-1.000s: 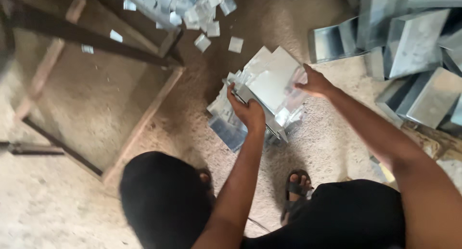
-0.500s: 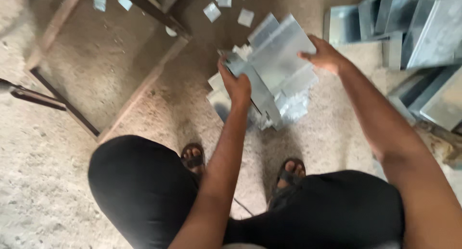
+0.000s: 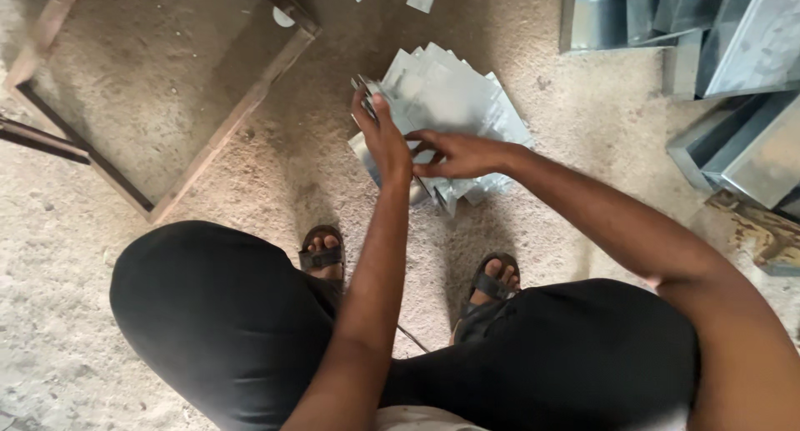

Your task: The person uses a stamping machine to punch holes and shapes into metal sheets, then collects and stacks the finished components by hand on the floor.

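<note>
Hands on a stack of metal sheets

Above sandalled feet (image 3: 492, 283), the left hand (image 3: 382, 135) has its grip closed round the edge of the galvanised sheets (image 3: 454, 98), held over the sandy floor (image 3: 250, 189). The right hand (image 3: 457, 154) lies half-open on them. Beyond: wooden frame (image 3: 225, 123), metal ducts (image 3: 733, 56).

1. The left hand (image 3: 383, 135) grips the sheet stack (image 3: 454, 106) at its left edge; the right hand (image 3: 458, 154) lies on the near edge.
2. A frame (image 3: 225, 131) lies on the floor (image 3: 125, 231), left of the grip.
3. Ducts (image 3: 733, 73) sit far right.
4. Two feet (image 3: 325, 252) stand nearer, below the grip.
</note>
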